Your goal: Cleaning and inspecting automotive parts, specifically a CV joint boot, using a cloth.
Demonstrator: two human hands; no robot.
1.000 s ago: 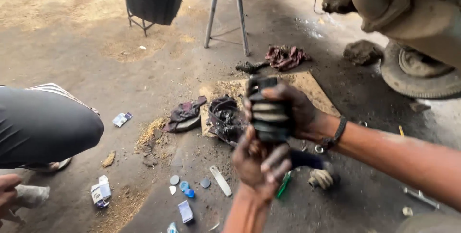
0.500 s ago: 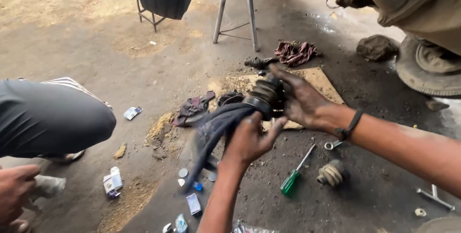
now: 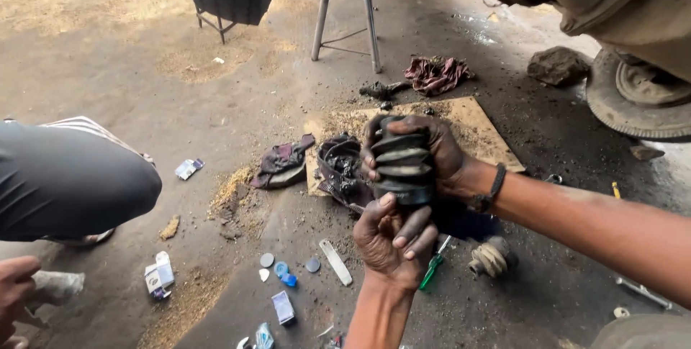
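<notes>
My right hand (image 3: 439,155) was wrapped tight round the ribbed black rubber boot (image 3: 403,165), held upright; my left hand (image 3: 392,237) clenched its lower end. Greasy fingers might have slipped, dropping it onto the gritty floor (image 3: 144,90).

Bright, soft daylight from beyond the metal stand (image 3: 344,14); sunlit dirt there nearly washed out. Dimmer under the vehicle (image 3: 626,11) right of it. Sharp focus, slight wide-angle stretch at edges.

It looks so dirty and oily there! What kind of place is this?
Probably an outdoor car repair spot. A raised vehicle's underside and a brake drum lie near greasy ground, and the right hand and left hand grip a ribbed rubber boot.
</notes>
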